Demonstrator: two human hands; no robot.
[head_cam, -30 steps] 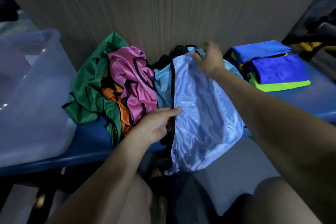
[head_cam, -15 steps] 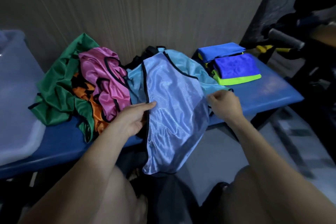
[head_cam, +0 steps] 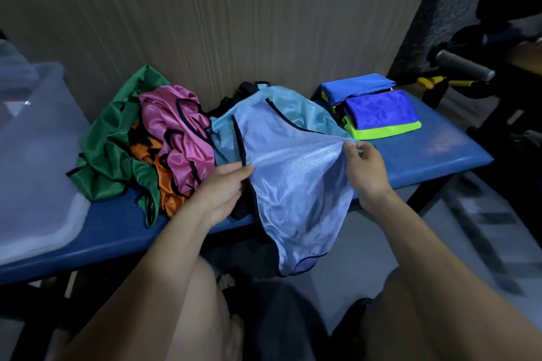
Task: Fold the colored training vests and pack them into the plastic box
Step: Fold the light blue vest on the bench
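A light blue vest (head_cam: 293, 173) with black trim lies spread on the blue bench (head_cam: 425, 155), its lower part hanging over the front edge. My left hand (head_cam: 225, 187) pinches its left edge by the black trim. My right hand (head_cam: 366, 167) pinches its right edge and lifts it slightly. To the left lies a crumpled pile: a green vest (head_cam: 108, 143), a pink vest (head_cam: 181, 129) and an orange vest (head_cam: 167, 184). Folded blue vests (head_cam: 378, 108) with a lime one beneath are stacked at the right. The clear plastic box (head_cam: 38, 155) stands at the far left.
A wood-grain wall runs right behind the bench. Dark equipment with a grey handle (head_cam: 466, 66) and a yellow part stands at the far right. My knees sit below the bench's front edge, over a grey floor.
My right hand came from the vest's far top down to its right edge and now pinches and lifts it. My left hand stayed at the left edge. The view shifted right.
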